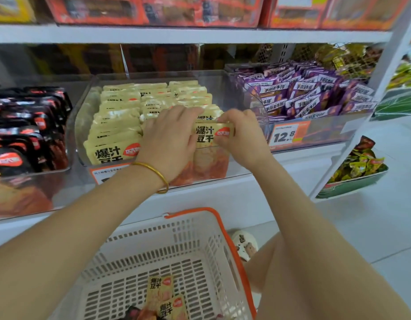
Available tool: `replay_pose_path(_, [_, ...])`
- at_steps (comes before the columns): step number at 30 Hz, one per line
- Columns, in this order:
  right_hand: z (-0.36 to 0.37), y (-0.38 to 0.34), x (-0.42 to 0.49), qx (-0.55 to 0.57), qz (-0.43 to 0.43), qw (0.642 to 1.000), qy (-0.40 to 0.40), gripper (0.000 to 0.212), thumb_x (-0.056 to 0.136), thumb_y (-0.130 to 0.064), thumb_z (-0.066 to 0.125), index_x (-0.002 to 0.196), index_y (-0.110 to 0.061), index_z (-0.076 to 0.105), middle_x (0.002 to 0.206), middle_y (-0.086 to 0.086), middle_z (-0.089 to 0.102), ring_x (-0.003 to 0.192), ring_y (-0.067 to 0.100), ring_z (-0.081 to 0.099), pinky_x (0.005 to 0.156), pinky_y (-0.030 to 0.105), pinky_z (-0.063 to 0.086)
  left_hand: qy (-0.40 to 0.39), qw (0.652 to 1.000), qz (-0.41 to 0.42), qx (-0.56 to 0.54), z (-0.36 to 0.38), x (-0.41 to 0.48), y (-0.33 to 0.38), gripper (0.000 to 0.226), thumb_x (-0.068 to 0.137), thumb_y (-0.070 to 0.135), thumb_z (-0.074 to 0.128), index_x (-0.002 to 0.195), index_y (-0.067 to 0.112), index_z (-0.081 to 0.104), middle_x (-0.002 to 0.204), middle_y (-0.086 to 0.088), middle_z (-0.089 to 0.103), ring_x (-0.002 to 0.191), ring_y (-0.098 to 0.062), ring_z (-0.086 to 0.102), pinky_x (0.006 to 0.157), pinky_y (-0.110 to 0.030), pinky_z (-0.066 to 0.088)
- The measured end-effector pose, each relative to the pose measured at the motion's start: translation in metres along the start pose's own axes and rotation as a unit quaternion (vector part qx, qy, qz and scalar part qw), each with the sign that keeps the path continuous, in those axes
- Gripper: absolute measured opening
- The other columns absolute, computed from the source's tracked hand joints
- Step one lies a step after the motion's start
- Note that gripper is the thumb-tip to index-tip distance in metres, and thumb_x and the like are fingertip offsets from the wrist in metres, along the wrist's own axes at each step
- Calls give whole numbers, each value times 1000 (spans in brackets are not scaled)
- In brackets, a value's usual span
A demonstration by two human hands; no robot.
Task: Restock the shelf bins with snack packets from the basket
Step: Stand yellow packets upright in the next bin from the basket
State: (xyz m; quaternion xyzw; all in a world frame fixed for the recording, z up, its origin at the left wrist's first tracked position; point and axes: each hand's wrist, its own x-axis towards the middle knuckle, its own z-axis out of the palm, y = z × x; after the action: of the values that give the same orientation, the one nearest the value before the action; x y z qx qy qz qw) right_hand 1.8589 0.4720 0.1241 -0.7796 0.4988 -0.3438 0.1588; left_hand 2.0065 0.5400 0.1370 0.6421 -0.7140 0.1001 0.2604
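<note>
Just now both hands are at the clear middle bin [81,121] on the shelf, which is packed with rows of yellow packets standing on edge. The held packet [211,134] stands upright at the front of the right-hand row, its printed face toward the camera and its width running left to right across the bin. The right hand [242,137] is the one that grips it: its fingers [226,120] pinch the packet's right edge, narrow and closed on the foil. The left hand [169,144], with a gold bangle [158,174] at the wrist, lies over the packet's left part, its fingers [176,112] nearly straight across the tops of the packets behind, apparently pressing the row back. The slot the packet must drop into seems to lie straight below it, between the row and the bin's front wall, so the next move is likely a short downward push. Below, the basket [232,245] holds a few more yellow packets [161,288], nearer the left arm.
</note>
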Motion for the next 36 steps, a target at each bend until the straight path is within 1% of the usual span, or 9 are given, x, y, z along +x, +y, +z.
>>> replay_pose_path(4, [-7, -7, 2, 55, 62, 997, -11, 56, 82, -17, 68, 127, -4, 38, 108, 2, 47, 104, 20, 50, 78, 25, 44, 7, 997, 26, 66, 8, -3, -2, 36, 91, 15, 52, 126, 22, 54, 125, -1, 54, 117, -28, 43, 92, -41, 26])
replay_pose_path(8, [-19, -18, 16, 33, 130, 978, -159, 30, 84, -14, 64, 104, -3, 45, 77, -6, 42, 65, 7, 44, 37, 10, 32, 33, 998, 20, 51, 12, -3, -5, 29, 85, 6, 58, 112, 16, 63, 117, -4, 61, 113, -31, 50, 94, -42, 27])
replay_pose_path(19, [-10, -18, 33, 29, 87, 949, -300, 7, 76, -10, 58, 77, -16, 56, 77, 4, 53, 74, 18, 51, 67, 32, 45, 57, 994, 68, 67, 20, -8, -15, 32, 75, -1, 65, 105, 10, 64, 100, -8, 70, 97, -30, 64, 87, -33, 26])
replay_pose_path(23, [-22, -23, 16, -12, 93, 976, -198, 23, 83, -11, 64, 101, -11, 49, 89, -4, 52, 79, 10, 52, 61, 16, 44, 81, 991, 85, 62, 12, -18, -15, 34, 81, 10, 48, 111, 10, 63, 120, -8, 64, 112, -28, 57, 93, -35, 26])
replay_pose_path(25, [-23, -25, -11, -35, 65, 996, -56, 46, 84, -15, 65, 124, -7, 43, 111, 3, 55, 99, 19, 56, 83, 32, 49, 108, 989, 88, 43, 5, -38, -14, 36, 81, 11, 50, 114, 12, 62, 126, -4, 60, 117, -26, 51, 95, -36, 28])
replay_pose_path(28, [-7, -32, -68, 14, -17, 995, 99, 28, 84, -11, 60, 110, -14, 54, 101, 1, 62, 94, 23, 59, 77, 42, 49, 122, 988, 100, 10, 2, -84, -22, 35, 82, 8, 55, 115, 15, 64, 125, 0, 59, 114, -24, 49, 90, -37, 32])
replay_pose_path(31, [37, -33, -103, -40, -17, 989, -141, 18, 90, -18, 53, 107, -17, 56, 96, 1, 64, 92, 23, 58, 77, 40, 48, -3, 995, 96, 20, 17, -132, -47, 31, 80, 11, 54, 109, 16, 64, 122, -2, 61, 111, -23, 47, 85, -36, 31])
replay_pose_path(33, [79, -19, -116, -160, -49, 912, -374, 23, 94, -22, 48, 114, -16, 58, 111, 1, 63, 102, 22, 57, 89, 39, 46, -114, 991, 69, 14, 31, -166, -64, 30, 80, 15, 50, 107, 17, 63, 119, -2, 61, 110, -22, 45, 84, -36, 31])
replay_pose_path(36, [142, 9, -144, -264, -90, 778, -562, 29, 96, -13, 47, 122, -8, 58, 130, 6, 56, 117, 24, 52, 99, 35, 42, -217, 976, 26, -10, 51, -209, -87, 35, 84, 23, 38, 108, 17, 63, 117, -3, 62, 110, -25, 51, 89, -42, 44])
